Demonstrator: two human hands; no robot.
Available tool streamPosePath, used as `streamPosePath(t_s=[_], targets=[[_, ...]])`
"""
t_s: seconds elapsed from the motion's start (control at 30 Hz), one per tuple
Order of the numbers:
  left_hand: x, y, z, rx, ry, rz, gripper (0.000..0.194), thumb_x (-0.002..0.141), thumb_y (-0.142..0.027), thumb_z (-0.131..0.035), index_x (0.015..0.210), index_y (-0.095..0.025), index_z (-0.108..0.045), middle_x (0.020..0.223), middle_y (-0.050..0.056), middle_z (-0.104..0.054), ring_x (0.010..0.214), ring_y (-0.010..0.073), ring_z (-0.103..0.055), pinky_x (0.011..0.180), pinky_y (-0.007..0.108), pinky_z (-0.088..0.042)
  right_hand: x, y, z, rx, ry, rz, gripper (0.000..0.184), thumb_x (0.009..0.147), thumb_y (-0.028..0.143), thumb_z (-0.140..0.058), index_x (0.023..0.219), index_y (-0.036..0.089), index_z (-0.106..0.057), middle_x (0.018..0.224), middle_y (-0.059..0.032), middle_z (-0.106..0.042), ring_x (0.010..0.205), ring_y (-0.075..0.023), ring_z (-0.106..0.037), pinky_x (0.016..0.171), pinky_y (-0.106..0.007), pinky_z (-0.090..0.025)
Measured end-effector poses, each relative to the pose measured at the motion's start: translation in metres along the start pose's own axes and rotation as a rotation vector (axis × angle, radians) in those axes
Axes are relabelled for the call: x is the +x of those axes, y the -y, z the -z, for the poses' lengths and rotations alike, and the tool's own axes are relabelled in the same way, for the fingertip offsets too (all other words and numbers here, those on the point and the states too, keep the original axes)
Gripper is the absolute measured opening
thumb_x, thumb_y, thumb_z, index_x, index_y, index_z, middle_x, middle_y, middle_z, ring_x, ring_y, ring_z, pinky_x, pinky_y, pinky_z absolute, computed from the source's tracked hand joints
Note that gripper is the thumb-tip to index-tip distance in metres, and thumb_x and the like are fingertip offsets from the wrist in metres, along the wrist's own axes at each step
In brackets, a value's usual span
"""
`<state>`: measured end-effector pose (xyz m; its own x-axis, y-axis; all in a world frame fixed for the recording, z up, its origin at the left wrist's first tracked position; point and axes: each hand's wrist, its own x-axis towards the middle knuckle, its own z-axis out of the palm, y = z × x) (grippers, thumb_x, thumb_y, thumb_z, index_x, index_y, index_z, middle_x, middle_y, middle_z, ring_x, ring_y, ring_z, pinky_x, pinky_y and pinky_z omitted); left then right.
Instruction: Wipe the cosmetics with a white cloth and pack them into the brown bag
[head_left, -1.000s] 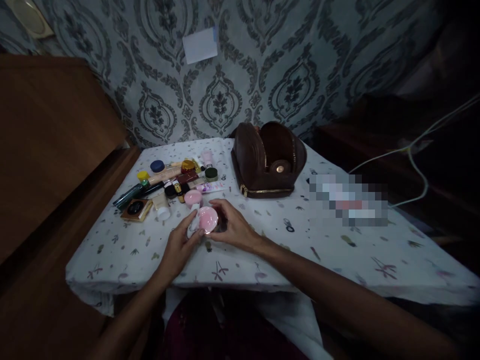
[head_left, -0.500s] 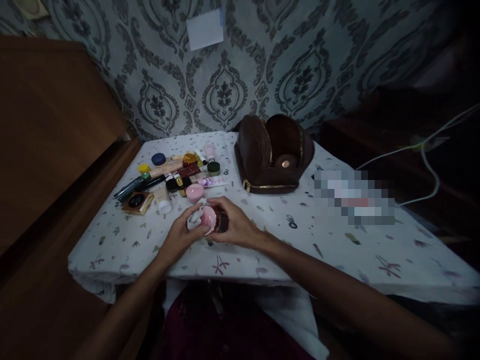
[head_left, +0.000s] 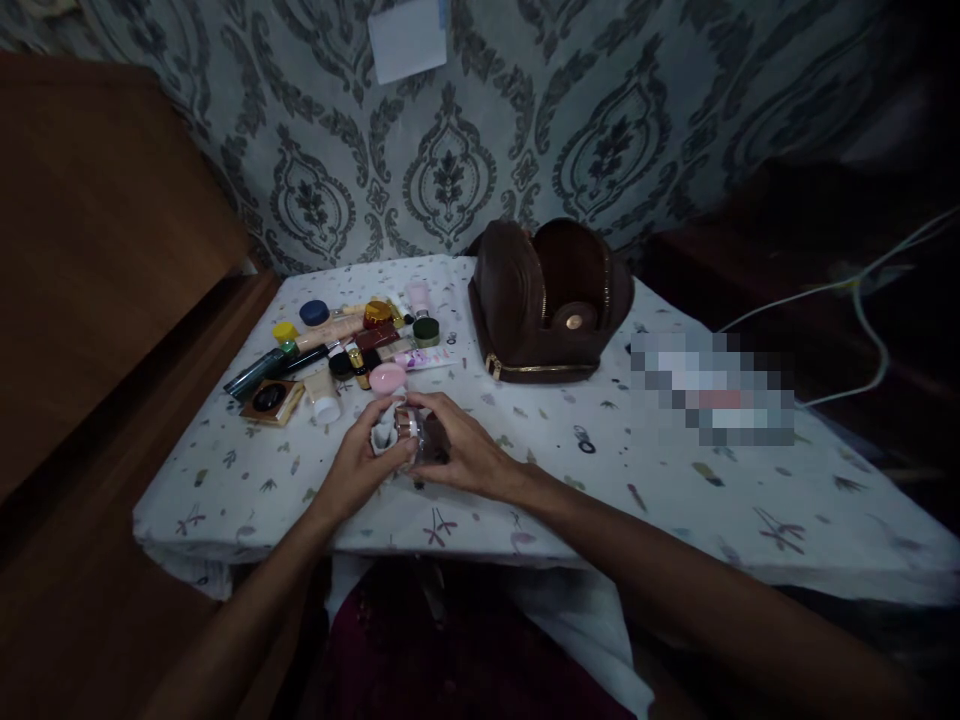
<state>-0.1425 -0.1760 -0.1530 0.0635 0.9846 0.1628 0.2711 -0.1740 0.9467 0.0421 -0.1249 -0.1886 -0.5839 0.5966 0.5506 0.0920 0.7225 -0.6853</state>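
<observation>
A small cosmetic jar [head_left: 409, 424] is held between my two hands, just above the front part of the table. My left hand [head_left: 358, 458] is closed around a crumpled white tissue [head_left: 383, 430] and presses it against the jar's left side. From the right, my right hand [head_left: 474, 450] grips the jar, with its fingers curled over the far side and the thumb at the near side. A pink-lidded round container [head_left: 388, 377] sits on the cloth just beyond my fingers. Parts of the jar are hidden by the fingers and the tissue.
Several cosmetics lie at the left, among them a gold compact [head_left: 271, 401], a cream tube [head_left: 322, 396] and a blue-lidded jar [head_left: 314, 312]. An unzipped brown bag [head_left: 517, 335] stands behind to the right. Farther right lies a blurred-out item [head_left: 712, 385] near a white cable [head_left: 874, 350].
The jar has been turned in my hands: its pink face showed before, and now a shiny brownish side does. The tissue stays against it. The view has tilted slightly downward.
</observation>
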Motion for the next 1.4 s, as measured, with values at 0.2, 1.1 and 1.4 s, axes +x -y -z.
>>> streamPosePath(t_s=[0.2,1.1,1.4], targets=[[-0.001,-0.004,0.008,-0.009,-0.014,0.046,0.044,0.081,-0.038,-0.071,0.12,-0.02,-0.063,0.12,0.006,-0.068,0.116,0.0274,-0.059,0.1,0.037,-0.046,0.001,0.0,0.001,0.029,-0.005,-0.023,0.069,0.08,0.039,-0.079,0.138,0.022,-0.046,0.132,-0.0135,-0.058,0.121,-0.0275,-0.059,0.102,-0.045,-0.05],[-0.061,0.01,0.01,0.962,0.161,-0.572,0.065,0.096,-0.024,-0.055,0.156,-0.018,-0.03,0.159,0.019,-0.041,0.146,0.0311,-0.043,0.107,0.048,-0.054,0.006,-0.015,0.002,0.546,-0.148,-0.496,0.058,0.067,0.046,-0.086,0.112,0.023,-0.055,0.11,-0.0058,-0.064,0.101,-0.0207,-0.064,0.091,-0.042,-0.055],[-0.055,0.023,0.038,0.902,0.335,-0.434,0.069,0.087,0.001,-0.04,0.15,-0.024,-0.042,0.149,0.011,-0.056,0.142,0.0232,-0.048,0.111,0.045,-0.049,0.006,-0.01,0.006,0.527,-0.083,-0.399,0.053,0.079,0.036,-0.078,0.126,0.026,-0.055,0.113,-0.0053,-0.063,0.107,-0.0197,-0.063,0.097,-0.042,-0.053]])
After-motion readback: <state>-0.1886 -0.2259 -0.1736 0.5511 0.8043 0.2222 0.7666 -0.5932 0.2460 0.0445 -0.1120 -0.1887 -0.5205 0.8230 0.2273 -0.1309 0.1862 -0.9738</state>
